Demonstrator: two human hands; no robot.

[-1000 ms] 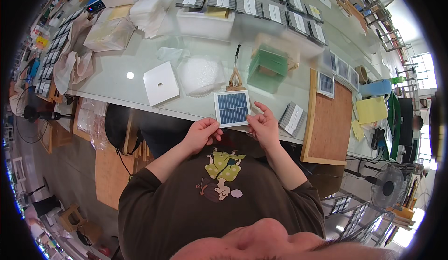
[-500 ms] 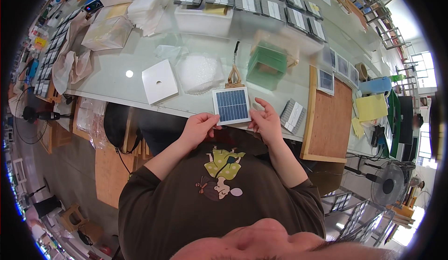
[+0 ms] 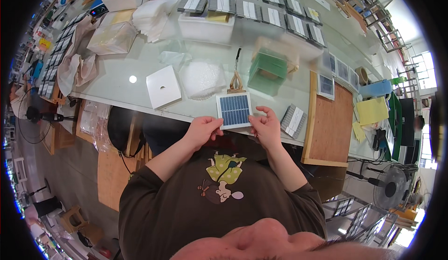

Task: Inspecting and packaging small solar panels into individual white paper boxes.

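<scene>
Both hands, left hand and right hand, pinched the small solar panel by its edges over the glass table; a loosened pinch risked dropping it

Small blue solar panel lifted slightly farther up over the table edge than a second ago, both hands raised with it. Left hand now pinching the lower left corner, thumb shifted onto the panel's edge. Right hand opened a little, fingers spread along the right side
</scene>
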